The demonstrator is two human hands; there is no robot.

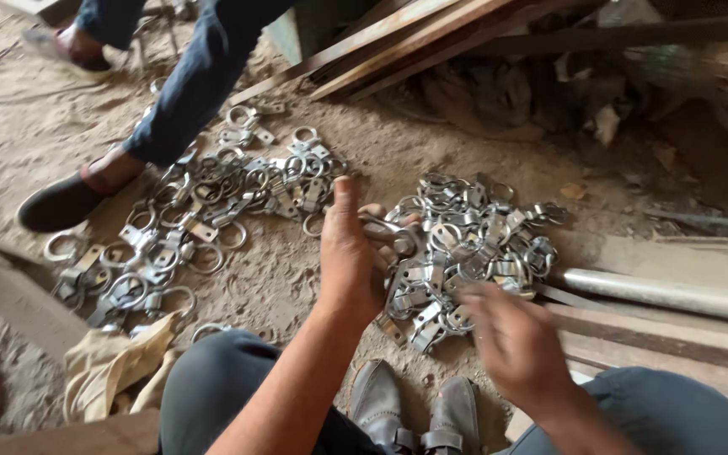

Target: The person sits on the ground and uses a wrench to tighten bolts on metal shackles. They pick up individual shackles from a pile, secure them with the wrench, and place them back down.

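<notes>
metal ring clip [385, 234] sits pinched between thumb and curled fingers of the left hand [351, 257], its long axis running roughly left to right, ring end toward the right pile of clips [465, 253]. right hand [511, 337] hovers blurred over that pile's near edge, fingers spread apart. a second pile [204, 211] lies left, by another person's shoe [61, 200].
</notes>
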